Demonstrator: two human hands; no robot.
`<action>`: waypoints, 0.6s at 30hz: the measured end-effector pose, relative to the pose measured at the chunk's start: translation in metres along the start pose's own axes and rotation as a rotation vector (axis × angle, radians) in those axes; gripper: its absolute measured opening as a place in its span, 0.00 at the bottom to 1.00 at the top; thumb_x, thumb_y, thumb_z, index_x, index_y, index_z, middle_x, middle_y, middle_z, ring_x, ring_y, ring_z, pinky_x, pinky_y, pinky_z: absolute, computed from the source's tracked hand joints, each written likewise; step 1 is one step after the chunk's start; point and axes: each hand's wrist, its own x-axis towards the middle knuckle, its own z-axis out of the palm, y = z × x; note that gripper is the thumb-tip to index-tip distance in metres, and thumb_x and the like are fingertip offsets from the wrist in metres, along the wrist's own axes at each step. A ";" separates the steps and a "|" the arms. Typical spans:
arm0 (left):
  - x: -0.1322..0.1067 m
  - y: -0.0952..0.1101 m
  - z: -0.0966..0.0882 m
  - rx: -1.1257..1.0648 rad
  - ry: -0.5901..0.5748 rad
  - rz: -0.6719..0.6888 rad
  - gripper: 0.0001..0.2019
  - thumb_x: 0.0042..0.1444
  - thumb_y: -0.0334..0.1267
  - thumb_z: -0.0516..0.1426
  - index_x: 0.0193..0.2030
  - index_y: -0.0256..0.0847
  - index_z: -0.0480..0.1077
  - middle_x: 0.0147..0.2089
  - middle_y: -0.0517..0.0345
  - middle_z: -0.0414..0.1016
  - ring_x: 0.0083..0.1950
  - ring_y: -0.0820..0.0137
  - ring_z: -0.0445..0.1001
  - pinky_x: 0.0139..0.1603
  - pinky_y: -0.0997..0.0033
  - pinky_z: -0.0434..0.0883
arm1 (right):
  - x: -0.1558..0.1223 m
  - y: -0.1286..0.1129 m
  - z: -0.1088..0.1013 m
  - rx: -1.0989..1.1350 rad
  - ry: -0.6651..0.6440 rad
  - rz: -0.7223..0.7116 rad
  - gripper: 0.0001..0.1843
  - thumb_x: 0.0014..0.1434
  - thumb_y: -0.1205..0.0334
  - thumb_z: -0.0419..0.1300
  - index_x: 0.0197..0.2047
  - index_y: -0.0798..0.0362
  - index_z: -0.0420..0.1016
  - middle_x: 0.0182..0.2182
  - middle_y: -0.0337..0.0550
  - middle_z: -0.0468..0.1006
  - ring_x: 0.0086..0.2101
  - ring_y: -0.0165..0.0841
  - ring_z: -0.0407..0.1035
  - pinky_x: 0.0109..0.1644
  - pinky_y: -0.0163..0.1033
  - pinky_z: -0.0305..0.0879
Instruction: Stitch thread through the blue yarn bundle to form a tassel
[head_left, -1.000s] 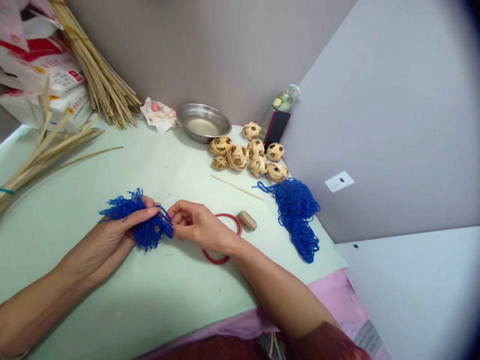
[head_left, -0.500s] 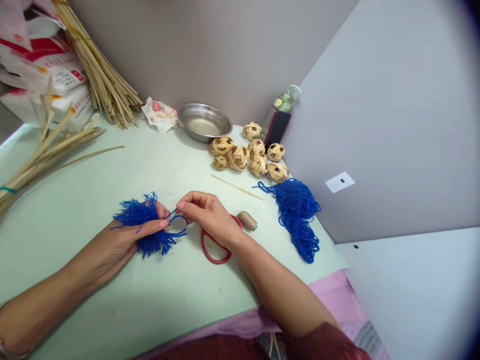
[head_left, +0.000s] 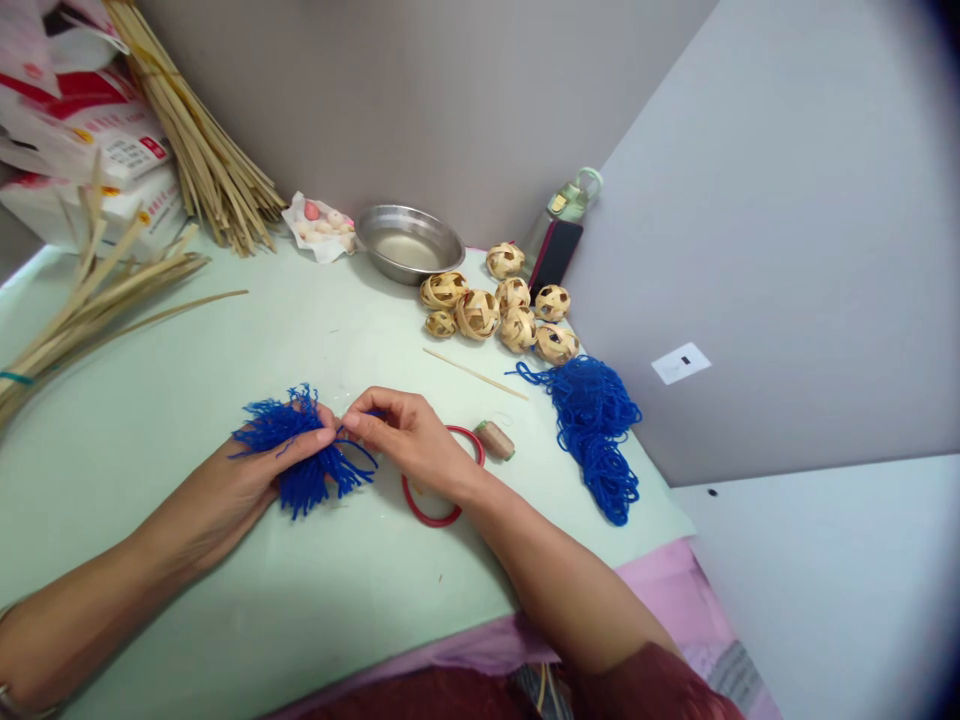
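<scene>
My left hand (head_left: pixel 262 468) is closed around the middle of a blue yarn tassel (head_left: pixel 311 485), whose cut ends fan out above and below the thumb. Close beside it, my right hand (head_left: pixel 409 435) pinches a strand of blue yarn (head_left: pixel 342 430) at the tassel's edge; the fingertips of both hands almost meet. Under the right wrist lie red-handled scissors (head_left: pixel 431 522), their blades hidden. A spool of tan thread (head_left: pixel 495 440) rests just right of them. Farther right, a loose heap of blue yarn (head_left: pixel 596 430) spreads over the table's edge area.
Several woven strip balls (head_left: pixel 478 315) cluster before a metal bowl (head_left: pixel 411 245) and a green bottle (head_left: pixel 562 215) with a phone (head_left: pixel 556 258) against it. A thin stick (head_left: pixel 475 374) lies nearer. Bundled flat strips (head_left: pixel 202 150) and white packages (head_left: pixel 127 150) occupy the left back.
My right hand has moved slightly left, closer to the left fingertips, with the strand. The yarn loop between the hands has shrunk from view. My left hand stays nearly in place.
</scene>
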 end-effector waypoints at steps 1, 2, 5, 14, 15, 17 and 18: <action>0.001 -0.001 -0.001 -0.005 0.006 -0.002 0.16 0.40 0.52 0.80 0.32 0.49 0.87 0.36 0.59 0.84 0.41 0.63 0.79 0.39 0.70 0.79 | 0.001 0.000 0.000 0.010 0.009 0.007 0.25 0.59 0.37 0.74 0.37 0.52 0.77 0.30 0.36 0.75 0.33 0.31 0.66 0.39 0.38 0.64; 0.001 -0.001 -0.001 -0.011 0.008 -0.003 0.16 0.39 0.52 0.81 0.32 0.49 0.88 0.36 0.59 0.85 0.41 0.63 0.80 0.40 0.70 0.79 | 0.001 0.000 0.000 0.014 0.017 0.012 0.25 0.58 0.38 0.75 0.37 0.52 0.77 0.30 0.36 0.76 0.33 0.32 0.67 0.40 0.38 0.65; 0.001 0.000 -0.001 -0.021 0.009 -0.016 0.19 0.36 0.53 0.82 0.32 0.49 0.88 0.35 0.59 0.85 0.41 0.63 0.80 0.39 0.72 0.79 | 0.002 0.002 0.001 0.016 0.040 0.032 0.24 0.56 0.41 0.77 0.37 0.52 0.78 0.30 0.36 0.78 0.32 0.31 0.68 0.39 0.37 0.65; 0.003 -0.006 -0.006 -0.016 0.008 -0.027 0.20 0.35 0.54 0.82 0.32 0.49 0.88 0.34 0.60 0.84 0.39 0.66 0.79 0.39 0.76 0.78 | 0.001 0.004 0.006 0.067 0.024 0.116 0.18 0.52 0.53 0.79 0.38 0.53 0.78 0.26 0.32 0.75 0.28 0.27 0.64 0.35 0.35 0.62; 0.003 -0.006 -0.005 -0.020 0.010 -0.033 0.19 0.36 0.53 0.82 0.31 0.48 0.88 0.34 0.60 0.84 0.38 0.65 0.79 0.39 0.75 0.78 | 0.001 0.003 0.006 0.072 0.018 0.119 0.17 0.53 0.55 0.79 0.38 0.53 0.78 0.26 0.32 0.75 0.28 0.27 0.64 0.34 0.35 0.61; 0.004 -0.005 -0.004 -0.026 0.024 -0.048 0.18 0.36 0.52 0.82 0.31 0.48 0.87 0.33 0.59 0.85 0.38 0.65 0.79 0.38 0.75 0.79 | 0.001 0.003 0.007 0.078 0.015 0.121 0.16 0.53 0.56 0.78 0.37 0.53 0.78 0.27 0.33 0.77 0.28 0.27 0.66 0.35 0.35 0.61; 0.004 -0.004 -0.003 -0.027 0.035 -0.054 0.17 0.36 0.52 0.81 0.30 0.48 0.87 0.34 0.59 0.85 0.38 0.64 0.79 0.37 0.74 0.79 | 0.001 0.004 0.007 0.079 0.017 0.121 0.16 0.53 0.56 0.78 0.37 0.53 0.78 0.28 0.34 0.78 0.29 0.27 0.67 0.35 0.35 0.62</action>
